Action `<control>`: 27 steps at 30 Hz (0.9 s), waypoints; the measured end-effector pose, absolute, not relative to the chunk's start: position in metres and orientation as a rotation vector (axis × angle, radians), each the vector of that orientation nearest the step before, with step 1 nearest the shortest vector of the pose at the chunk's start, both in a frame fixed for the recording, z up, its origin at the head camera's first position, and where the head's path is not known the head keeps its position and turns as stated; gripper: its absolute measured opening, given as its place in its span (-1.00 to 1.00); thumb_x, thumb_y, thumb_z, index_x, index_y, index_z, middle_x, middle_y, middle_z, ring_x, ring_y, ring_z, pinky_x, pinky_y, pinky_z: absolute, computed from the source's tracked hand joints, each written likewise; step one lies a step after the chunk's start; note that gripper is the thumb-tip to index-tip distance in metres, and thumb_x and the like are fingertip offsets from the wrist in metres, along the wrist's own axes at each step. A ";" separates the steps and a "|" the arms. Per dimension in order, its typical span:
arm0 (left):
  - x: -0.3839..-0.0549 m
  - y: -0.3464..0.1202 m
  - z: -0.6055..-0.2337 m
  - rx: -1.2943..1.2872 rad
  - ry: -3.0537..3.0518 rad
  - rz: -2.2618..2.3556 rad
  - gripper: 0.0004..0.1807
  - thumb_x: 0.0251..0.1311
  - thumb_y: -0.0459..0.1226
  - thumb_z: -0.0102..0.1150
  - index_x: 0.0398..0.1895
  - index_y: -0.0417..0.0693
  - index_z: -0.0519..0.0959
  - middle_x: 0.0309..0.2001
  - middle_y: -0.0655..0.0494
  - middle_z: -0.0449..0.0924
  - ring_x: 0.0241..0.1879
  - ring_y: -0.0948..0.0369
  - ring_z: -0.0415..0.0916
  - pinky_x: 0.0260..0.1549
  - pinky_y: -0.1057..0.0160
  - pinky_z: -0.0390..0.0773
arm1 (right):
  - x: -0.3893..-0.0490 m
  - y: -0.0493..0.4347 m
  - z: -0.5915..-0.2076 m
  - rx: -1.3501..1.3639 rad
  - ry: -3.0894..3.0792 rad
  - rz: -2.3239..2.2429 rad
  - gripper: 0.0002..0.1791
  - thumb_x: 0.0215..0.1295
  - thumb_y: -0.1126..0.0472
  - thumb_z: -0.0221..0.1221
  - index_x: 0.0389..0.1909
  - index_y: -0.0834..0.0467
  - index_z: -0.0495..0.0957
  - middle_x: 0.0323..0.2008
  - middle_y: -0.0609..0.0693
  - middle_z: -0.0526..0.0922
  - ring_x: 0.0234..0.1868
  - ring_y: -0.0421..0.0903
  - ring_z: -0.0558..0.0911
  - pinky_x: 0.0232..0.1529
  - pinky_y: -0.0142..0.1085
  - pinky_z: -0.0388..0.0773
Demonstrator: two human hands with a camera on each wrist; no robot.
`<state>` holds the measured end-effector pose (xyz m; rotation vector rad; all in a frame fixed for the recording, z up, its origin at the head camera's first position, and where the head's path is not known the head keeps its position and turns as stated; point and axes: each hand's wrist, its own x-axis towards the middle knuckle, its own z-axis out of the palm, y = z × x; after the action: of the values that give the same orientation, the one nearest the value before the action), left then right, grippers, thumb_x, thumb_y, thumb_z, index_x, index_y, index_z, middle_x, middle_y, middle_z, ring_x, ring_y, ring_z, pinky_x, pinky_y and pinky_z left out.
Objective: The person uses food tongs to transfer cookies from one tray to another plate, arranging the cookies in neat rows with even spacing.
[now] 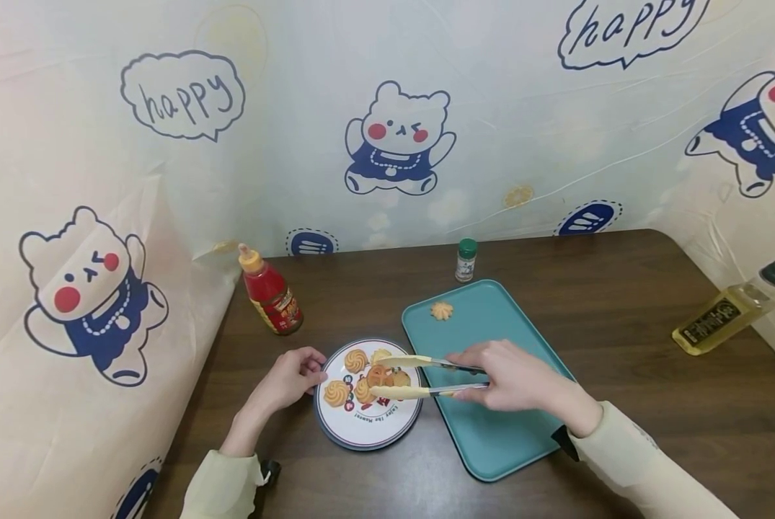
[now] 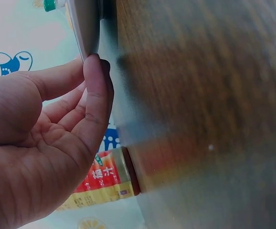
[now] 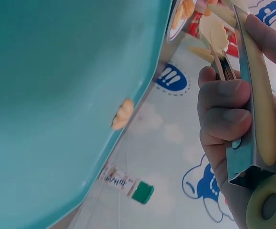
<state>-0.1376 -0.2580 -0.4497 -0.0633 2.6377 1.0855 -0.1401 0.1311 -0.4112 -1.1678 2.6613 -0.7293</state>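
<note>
My left hand (image 1: 294,376) pinches the rim of a white plate (image 1: 368,433) between thumb and fingers, seen edge-on in the left wrist view. Several swirled cookies (image 1: 337,393) lie on it. My right hand (image 1: 513,376) grips a pair of tongs (image 1: 396,392) with yellow tips and metal arms. The tongs reach over the plate, tips apart, with a browner cookie (image 1: 379,375) between them; whether they touch it I cannot tell. One cookie (image 1: 442,311) lies on the teal tray (image 1: 484,440), near its far left corner.
A red sauce bottle (image 1: 275,295) with a yellow cap stands beyond my left hand. Behind the tray is a small green-capped shaker (image 1: 466,261). An oil bottle (image 1: 727,315) stands far right. Printed cloth hangs along the table's back and sides.
</note>
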 end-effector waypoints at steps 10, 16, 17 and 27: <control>-0.139 -0.258 -0.450 -0.058 2.637 1.081 -0.69 0.19 -0.39 0.36 0.00 -0.17 0.59 -0.32 0.02 0.54 -0.40 0.14 0.51 -0.33 0.23 0.69 | -0.131 0.114 -0.414 -1.226 2.599 -0.688 -0.43 0.23 -0.06 0.37 0.20 0.13 0.61 0.00 -0.07 0.69 -0.16 -0.22 0.65 -0.22 -0.28 0.62; -0.139 -0.258 -0.449 -0.065 2.635 1.078 -0.69 0.19 -0.40 0.36 0.00 -0.18 0.59 -0.32 0.02 0.53 -0.39 0.14 0.51 -0.34 0.23 0.69 | -0.127 0.104 -0.419 -1.275 2.558 -0.677 -0.43 0.22 -0.08 0.37 0.20 0.10 0.61 -0.02 -0.09 0.70 -0.12 -0.24 0.65 -0.18 -0.28 0.62; -0.139 -0.258 -0.449 -0.067 2.635 1.078 -0.69 0.19 -0.40 0.36 0.00 -0.18 0.59 -0.32 0.02 0.53 -0.39 0.14 0.51 -0.34 0.23 0.69 | -0.126 0.102 -0.420 -1.284 2.553 -0.671 -0.43 0.22 -0.08 0.36 0.20 0.09 0.61 -0.02 -0.09 0.70 -0.11 -0.25 0.65 -0.17 -0.28 0.62; -0.139 -0.258 -0.449 -0.060 2.631 1.089 -0.70 0.19 -0.41 0.36 0.00 -0.20 0.59 -0.33 0.02 0.53 -0.40 0.14 0.51 -0.34 0.23 0.69 | -0.124 0.095 -0.425 -1.269 2.513 -0.665 -0.42 0.22 -0.11 0.35 0.20 0.10 0.61 0.01 -0.10 0.68 -0.09 -0.26 0.64 -0.14 -0.29 0.61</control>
<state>-0.1393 -0.2579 -0.4490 -0.0598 2.6310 1.0894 -0.1242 0.0955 -0.4255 -1.2688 2.5126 -0.6647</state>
